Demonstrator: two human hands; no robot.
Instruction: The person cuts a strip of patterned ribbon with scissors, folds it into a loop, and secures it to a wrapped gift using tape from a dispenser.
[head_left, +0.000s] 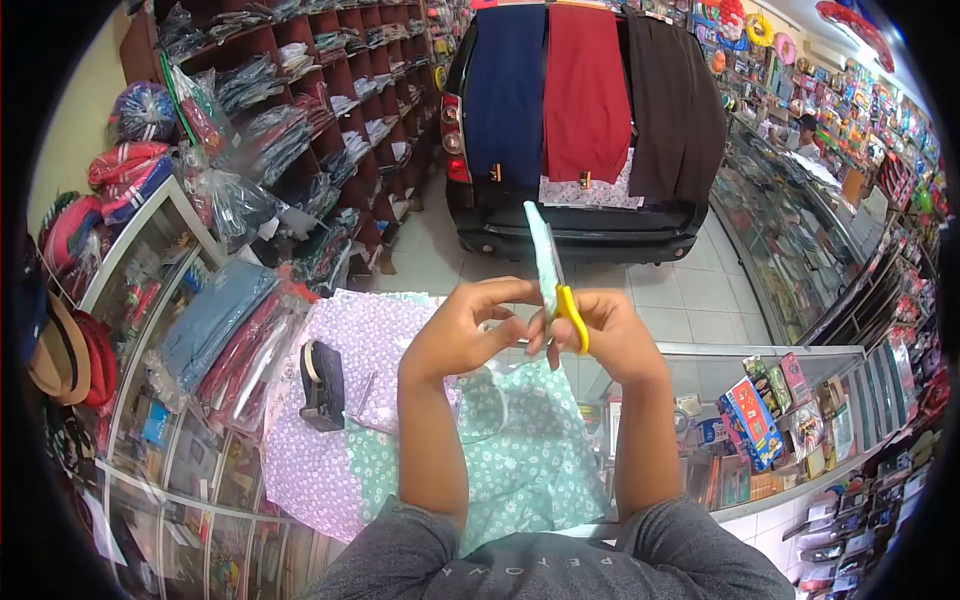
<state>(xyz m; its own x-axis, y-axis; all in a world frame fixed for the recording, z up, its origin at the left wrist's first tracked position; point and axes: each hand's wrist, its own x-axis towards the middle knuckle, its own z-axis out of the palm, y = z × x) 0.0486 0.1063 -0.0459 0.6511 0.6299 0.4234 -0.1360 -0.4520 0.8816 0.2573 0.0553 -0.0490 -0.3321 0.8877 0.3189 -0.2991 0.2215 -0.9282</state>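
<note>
My right hand (608, 328) is closed around a pair of scissors by their yellow handle (572, 318), with the blades pointing up. Along the blades stands a narrow mint-green fabric strip (541, 250). My left hand (472, 325) pinches the lower part of that strip, its fingertips close to the right hand's. Below both hands, green floral cloth (530, 440) and lilac floral cloth (310, 475) lie spread over a glass counter. A black tape dispenser (322, 385) sits on the lilac cloth. A thin pale loop of material hangs under my left hand.
Plastic-wrapped clothes (220, 335) are stacked at the left. A boxed toy (750, 420) lies on the counter at the right. Ahead, trousers (588, 95) drape over the back of a dark car (580, 230). Shelves of bagged garments (290, 110) line the left; another person (806, 137) is at the far right.
</note>
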